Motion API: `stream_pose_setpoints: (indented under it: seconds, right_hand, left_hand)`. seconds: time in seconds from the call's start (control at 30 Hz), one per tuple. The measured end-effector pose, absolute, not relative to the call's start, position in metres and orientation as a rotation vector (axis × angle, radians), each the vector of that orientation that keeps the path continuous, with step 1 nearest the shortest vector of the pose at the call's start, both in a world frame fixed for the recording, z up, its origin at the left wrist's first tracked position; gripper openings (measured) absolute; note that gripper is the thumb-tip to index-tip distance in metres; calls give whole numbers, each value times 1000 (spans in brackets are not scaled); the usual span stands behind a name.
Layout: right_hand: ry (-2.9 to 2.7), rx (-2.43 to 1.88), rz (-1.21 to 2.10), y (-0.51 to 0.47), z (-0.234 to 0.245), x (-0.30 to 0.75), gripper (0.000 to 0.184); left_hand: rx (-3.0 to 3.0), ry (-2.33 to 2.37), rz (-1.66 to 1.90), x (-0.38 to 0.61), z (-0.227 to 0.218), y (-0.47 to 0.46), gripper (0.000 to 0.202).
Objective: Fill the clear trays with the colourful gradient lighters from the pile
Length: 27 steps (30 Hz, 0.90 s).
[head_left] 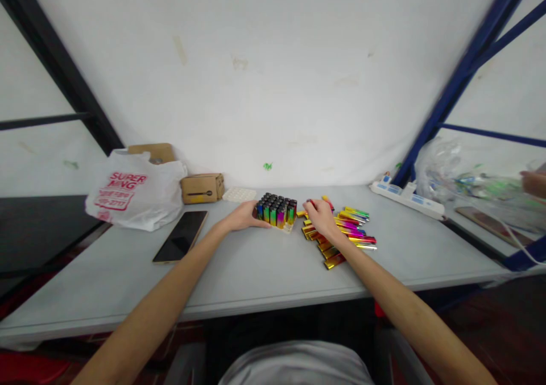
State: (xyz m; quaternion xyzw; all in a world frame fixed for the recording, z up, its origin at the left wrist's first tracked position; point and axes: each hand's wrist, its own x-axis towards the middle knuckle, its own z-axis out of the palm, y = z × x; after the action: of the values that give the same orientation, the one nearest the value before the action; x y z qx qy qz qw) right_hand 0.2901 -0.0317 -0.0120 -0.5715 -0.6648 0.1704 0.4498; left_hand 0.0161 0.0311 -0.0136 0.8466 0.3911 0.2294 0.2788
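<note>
Shiny multicoloured lighters (280, 217) with black tops stand upright in close rows in a pale, clear-looking tray (288, 229). My left hand (244, 216) is closed round the left side of this group, thumb in front and fingers behind. Just right of the tray, my right hand (319, 214) is curled in a pinch over the near end of a loose pile. A small dark red bit shows at its fingertips, but what it grips is mostly hidden. Gold, red, purple and green metallic lighters (335, 260) lie flat in that pile, partly under my right wrist.
Behind my left hand lies a white tray with holes (239, 194), beside a small cardboard box (202, 188). A phone (181, 237) and a white plastic bag (136, 189) are further left. A power strip (407, 199) runs along the right; another person's hand (534, 183) shows at the far right.
</note>
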Motion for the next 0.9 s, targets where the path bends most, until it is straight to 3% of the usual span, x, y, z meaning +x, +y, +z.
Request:
stream_pose_setpoints:
  seconds: [0.17,0.33,0.57,0.8,0.9]
  right_hand:
    - [-1667,-1368,315,-31,-13,293,42]
    - [-1765,-1282,277,-33,-13,295,37]
    - [-1957,-1241,52,-37,-4,297,49]
    - [-2037,-1263,511,-42,-3,298,53]
    - [-2123,-1231,530,-40,-5,300,49]
  left_hand:
    - [2271,1073,610,16,-11,30,69]
    - [2240,1058,610,17,-13,30,71]
    - [2187,1007,650,15,-16,32,72]
    - [2189,1001,658,16,-12,29,72]
    - [2207,1014,657,16,-11,29,71]
